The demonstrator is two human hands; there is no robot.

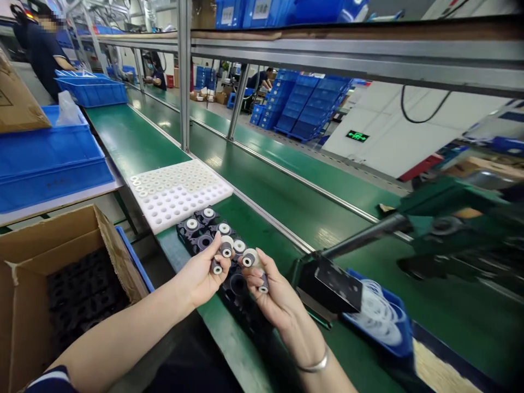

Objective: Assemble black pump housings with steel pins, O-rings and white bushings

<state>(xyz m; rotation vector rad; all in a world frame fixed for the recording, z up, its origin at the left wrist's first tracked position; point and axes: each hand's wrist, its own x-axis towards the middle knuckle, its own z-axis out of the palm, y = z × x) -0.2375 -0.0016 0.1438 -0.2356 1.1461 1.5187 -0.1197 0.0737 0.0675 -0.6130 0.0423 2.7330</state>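
Your left hand [201,275] is curled, fingers pinched on small white-capped rollers [226,250], one more at the lower fingertips. Your right hand [273,295] is palm-up, half closed, w/ two or three more of the same rollers [248,258] gripped betw. thumb and fingers. Both hands sit close together, nearly touching, just above the black parts tray [204,241] on the near edge of the green conveyor belt [262,185].

Tray: several sockets at its far end already carry white-capped rollers; at least one socket under your hands shows open.

Just beyond the tray lies a white foam tray [180,191] w/ rows of holes, some holding white rings. Near left, an open cardboard box [53,284] w/ dark parts inside. Right of your hands, a blue bin [380,316] of white rings, partly behind a black bracket [331,284]. Far left, blue crates [49,158] and a person standing.
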